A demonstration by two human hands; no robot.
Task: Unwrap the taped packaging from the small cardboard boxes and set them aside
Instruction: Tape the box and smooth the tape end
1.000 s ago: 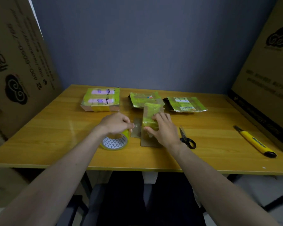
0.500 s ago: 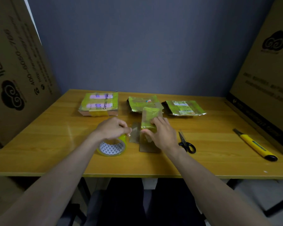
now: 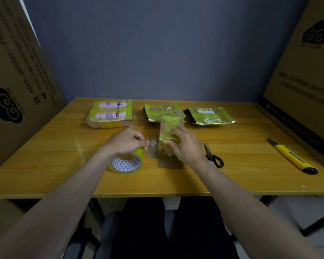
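A small cardboard box [image 3: 169,128] wrapped in yellow-green tape lies at the table's middle. My right hand [image 3: 185,145] grips its near end, thumb on the left side. My left hand [image 3: 127,141] pinches a strip of clear tape [image 3: 152,145] that stretches to the box's left side. Below that hand sits a roll of yellow tape [image 3: 126,162]. At the back of the table lie a larger taped box [image 3: 110,114] on the left, and two flat taped packages, one in the middle [image 3: 161,111] and one on the right [image 3: 209,115].
Black scissors [image 3: 212,156] lie just right of my right hand. A yellow utility knife [image 3: 292,156] lies further right. Large cardboard cartons lean at the left [image 3: 17,81] and right [image 3: 303,81] of the wooden table [image 3: 54,156].
Both hands stay on the tape strip and the small box, with only slight shifts. The camera tilted a little, moving the scene lower in view.
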